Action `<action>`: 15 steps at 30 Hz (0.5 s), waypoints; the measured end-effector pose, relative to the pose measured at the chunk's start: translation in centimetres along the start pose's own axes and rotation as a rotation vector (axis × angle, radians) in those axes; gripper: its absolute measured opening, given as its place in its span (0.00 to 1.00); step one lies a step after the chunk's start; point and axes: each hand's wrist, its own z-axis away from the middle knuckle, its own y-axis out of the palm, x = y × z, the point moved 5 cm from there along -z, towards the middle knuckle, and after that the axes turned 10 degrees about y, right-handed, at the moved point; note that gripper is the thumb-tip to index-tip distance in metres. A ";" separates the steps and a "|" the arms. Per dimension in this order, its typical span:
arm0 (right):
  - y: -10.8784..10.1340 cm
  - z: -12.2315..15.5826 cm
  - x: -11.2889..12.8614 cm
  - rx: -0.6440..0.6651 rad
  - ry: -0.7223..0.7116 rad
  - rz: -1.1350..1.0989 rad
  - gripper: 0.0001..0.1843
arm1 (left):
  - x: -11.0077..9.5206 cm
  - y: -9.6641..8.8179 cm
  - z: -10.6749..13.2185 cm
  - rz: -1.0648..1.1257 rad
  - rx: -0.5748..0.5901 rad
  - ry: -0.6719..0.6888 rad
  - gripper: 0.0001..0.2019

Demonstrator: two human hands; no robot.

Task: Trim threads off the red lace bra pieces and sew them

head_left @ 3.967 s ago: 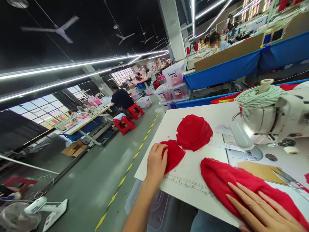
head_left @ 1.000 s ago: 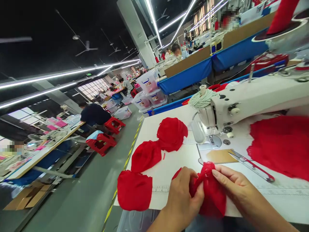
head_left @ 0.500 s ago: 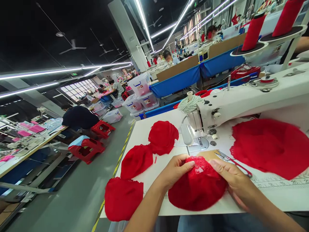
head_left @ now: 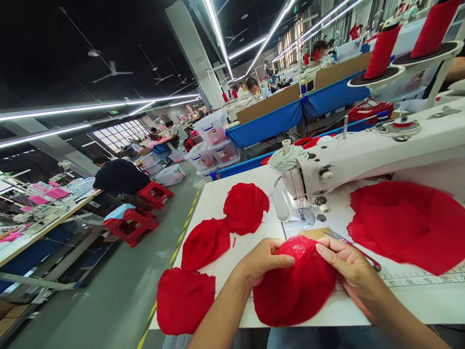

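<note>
Between my two hands is a rounded red fabric piece (head_left: 294, 295) with a lace edge at its top. My left hand (head_left: 262, 261) pinches the lace at the left, thumb on top. On the right side, my right hand (head_left: 345, 264) grips the same edge between thumb and fingers. The lower part of the fabric hangs over the table's front. Just beyond my hands stands the white sewing machine (head_left: 363, 155), its needle area over a metal plate (head_left: 301, 219). Red-handled scissors (head_left: 358, 247) lie by my right hand, partly hidden behind it.
Several red fabric pieces (head_left: 205, 242) lie along the table's left side. A larger red pile (head_left: 407, 223) sits under the machine arm. Red thread cones (head_left: 383, 51) stand at upper right. Clear bins (head_left: 210, 128) and red stools (head_left: 131, 225) are beyond the table's left edge.
The held fabric has tilted and dropped slightly at its lower end, and its lace edge is more folded over. Both hands keep their pinch, with the right fingers shifted a little.
</note>
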 end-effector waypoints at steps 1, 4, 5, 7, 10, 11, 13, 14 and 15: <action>-0.1 0.0 0.0 -0.002 -0.003 0.000 0.14 | 0.1 0.0 0.0 0.014 0.005 -0.019 0.21; -0.2 -0.1 -0.1 -0.006 -0.002 0.009 0.15 | 0.3 0.0 0.0 0.055 -0.001 -0.039 0.19; -0.3 -0.1 -0.2 -0.011 -0.002 0.010 0.16 | 0.3 -0.1 -0.1 0.071 -0.004 -0.035 0.19; -0.6 -0.2 -0.4 -0.037 -0.011 0.009 0.16 | 0.2 -0.1 -0.3 0.101 -0.008 -0.014 0.19; -1.0 -0.3 -0.6 -0.071 -0.028 0.011 0.16 | 0.1 -0.1 -0.5 0.123 -0.001 0.005 0.21; -1.1 -0.4 -0.7 -0.075 -0.032 0.012 0.16 | 0.2 -0.1 -0.6 0.124 0.004 0.000 0.21; -1.2 -0.5 -0.8 -0.070 -0.037 0.002 0.15 | 0.2 -0.1 -0.6 0.119 0.009 -0.016 0.23; -1.3 -0.6 -0.9 -0.070 -0.041 -0.007 0.15 | 0.3 -0.1 -0.6 0.112 0.008 -0.024 0.24; -1.4 -0.7 -0.9 -0.070 -0.044 -0.015 0.14 | 0.3 0.0 -0.5 0.102 0.005 -0.028 0.24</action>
